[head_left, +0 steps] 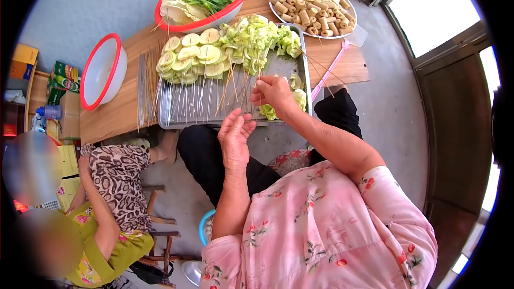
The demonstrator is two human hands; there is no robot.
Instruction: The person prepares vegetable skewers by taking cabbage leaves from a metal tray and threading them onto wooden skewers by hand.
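Observation:
My right hand (pixel 274 95) is over the front of the metal tray (pixel 179 111), its thumb and fingers pinched together at the lower end of a thin skewer (pixel 257 68) that points toward the leafy pieces. Palm up at the tray's front edge, my left hand (pixel 235 135) has its fingers loosely bent and apart, with nothing visible in it. Skewered pale green round slices (pixel 188 53) fill the tray's left side, sticks toward me. Skewered lettuce leaves (pixel 247 37) lie at the back and middle. More lettuce (pixel 299 98) sits at the right, partly behind my right forearm.
Bare skewers (pixel 145 88) lie left of the tray. Behind stand a red-rimmed basin (pixel 235 1) of greens and a plate (pixel 350 13) of hollow brown rolls. A white red-rimmed bowl (pixel 115 77) and a pink strip (pixel 329 72) are on the wooden table (pixel 357 61). Another person (pixel 115 219) sits left.

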